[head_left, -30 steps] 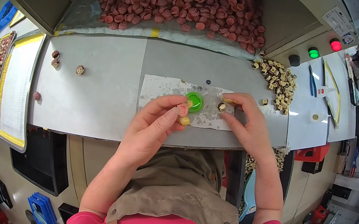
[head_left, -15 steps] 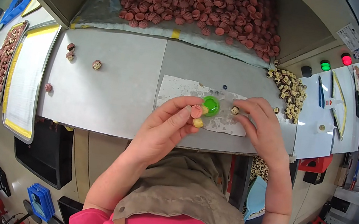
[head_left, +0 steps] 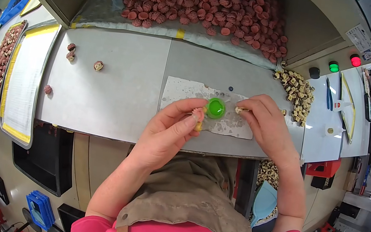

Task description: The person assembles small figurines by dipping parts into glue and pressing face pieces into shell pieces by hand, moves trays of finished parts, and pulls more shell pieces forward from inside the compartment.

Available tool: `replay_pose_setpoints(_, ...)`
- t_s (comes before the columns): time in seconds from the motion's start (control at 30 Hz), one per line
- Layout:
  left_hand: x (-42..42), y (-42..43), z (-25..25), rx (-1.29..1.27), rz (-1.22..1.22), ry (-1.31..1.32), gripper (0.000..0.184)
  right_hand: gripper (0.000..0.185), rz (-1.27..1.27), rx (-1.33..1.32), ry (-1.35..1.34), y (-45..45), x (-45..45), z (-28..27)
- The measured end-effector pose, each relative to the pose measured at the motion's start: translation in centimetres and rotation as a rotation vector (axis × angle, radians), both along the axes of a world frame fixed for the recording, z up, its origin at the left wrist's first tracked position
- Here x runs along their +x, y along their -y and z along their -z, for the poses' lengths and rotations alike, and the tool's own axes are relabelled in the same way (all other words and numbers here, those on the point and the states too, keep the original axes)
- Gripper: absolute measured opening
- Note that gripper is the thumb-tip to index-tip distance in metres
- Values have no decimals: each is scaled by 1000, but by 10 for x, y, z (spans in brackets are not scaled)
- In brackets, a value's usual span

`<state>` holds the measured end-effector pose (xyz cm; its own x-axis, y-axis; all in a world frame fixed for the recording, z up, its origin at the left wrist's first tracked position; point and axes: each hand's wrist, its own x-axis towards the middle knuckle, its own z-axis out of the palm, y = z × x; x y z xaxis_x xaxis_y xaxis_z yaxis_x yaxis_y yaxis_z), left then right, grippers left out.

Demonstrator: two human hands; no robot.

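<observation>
My left hand (head_left: 166, 130) pinches a small pink knobbly cup-shaped piece (head_left: 198, 114) between thumb and fingers, left of the green dish. Yellow patches show beside that piece at the fingertips; I cannot tell whether they are fingertip covers. The round green dish (head_left: 216, 108) of liquid stands on a stained white sheet (head_left: 184, 89). To the dish's right, my right hand (head_left: 267, 128) is closed on a small cream-and-dark piece (head_left: 239, 109), held at the fingertips above the sheet. Both hands are apart from each other.
Many pink cup pieces (head_left: 201, 10) lie heaped on a cloth at the back. Cream-and-dark pieces (head_left: 301, 97) are piled at right. A few joined balls (head_left: 99, 66) sit on the left worktop. A paper-lined tray (head_left: 28, 78) and blue-handled pliers (head_left: 329, 94) flank the table.
My right hand has shifted slightly left and up, turning its small piece near the dish. My left hand has drawn slightly left and tilted the pink cup piece. The camera view has shifted a little.
</observation>
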<state>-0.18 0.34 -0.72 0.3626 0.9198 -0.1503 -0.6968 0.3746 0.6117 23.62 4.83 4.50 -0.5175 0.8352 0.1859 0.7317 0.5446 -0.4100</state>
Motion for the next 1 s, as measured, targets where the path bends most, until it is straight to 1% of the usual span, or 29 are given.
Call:
replay_pose_setpoints(0.07,1,1,0,1,-33,29,35,16,16,-39,-107,3,-11,-1)
replay_pose_setpoints(0.13,3,1,-1,-20,-75,79,35,18,-15,8,-136,4,-23,3)
replay_pose_setpoints(0.17,3,1,1,-3,-58,84,33,19,-30,33,-151,4,-28,5)
replay_pose_setpoints(0.27,0,2,6,19,-23,68,30,22,-51,123,-58,2,-34,13)
replay_pose_setpoints(0.33,-1,2,3,-5,-22,22,29,23,-53,138,-65,1,-34,12)
replay_pose_setpoints(0.37,-1,2,3,4,-30,45,29,23,-56,144,-68,1,-35,11)
replay_pose_setpoints(0.47,0,1,4,24,-48,105,30,24,-50,151,-89,2,-36,7)
replay_pose_setpoints(0.53,1,0,5,29,-51,133,32,24,-77,145,-57,1,-35,9)
replay_pose_setpoints(0.77,1,0,0,-26,-37,52,34,24,-22,136,-39,2,-39,14)
replay_pose_setpoints(0.83,3,0,-6,-44,-69,41,34,24,-28,135,-60,3,-44,14)
replay_pose_setpoints(1.0,0,0,-1,-43,-40,37,35,23,-75,95,-50,5,-40,9)
